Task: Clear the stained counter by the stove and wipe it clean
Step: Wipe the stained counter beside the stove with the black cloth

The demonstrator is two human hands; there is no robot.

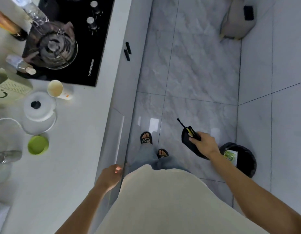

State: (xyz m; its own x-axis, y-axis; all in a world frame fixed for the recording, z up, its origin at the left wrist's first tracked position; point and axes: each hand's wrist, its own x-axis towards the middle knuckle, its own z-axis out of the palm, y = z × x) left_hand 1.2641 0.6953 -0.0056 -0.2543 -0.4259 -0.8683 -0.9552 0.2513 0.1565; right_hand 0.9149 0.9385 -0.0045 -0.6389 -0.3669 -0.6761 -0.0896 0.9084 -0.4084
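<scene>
The white counter [75, 135] runs down the left of the view, below the black stove [82, 48]. On it stand a paper cup [55, 89], a white lidded bowl with a black knob [39, 107] and a green cup [38, 144]. My right hand [203, 144] is out over the floor, gripping a black shallow container [188, 141] together with a thin black stick, just left of the black-lined trash bin [246, 162]. My left hand [111, 176] hangs at the counter's front edge, fingers loosely curled, holding nothing.
A glass-lidded pot [57, 46] sits on the stove burner, with clear bottles [35, 14] behind it. A glass [8, 156] lies at the counter's left. The bin holds a green wrapper. A beige bag [237, 22] stands on the grey tiled floor at the far right.
</scene>
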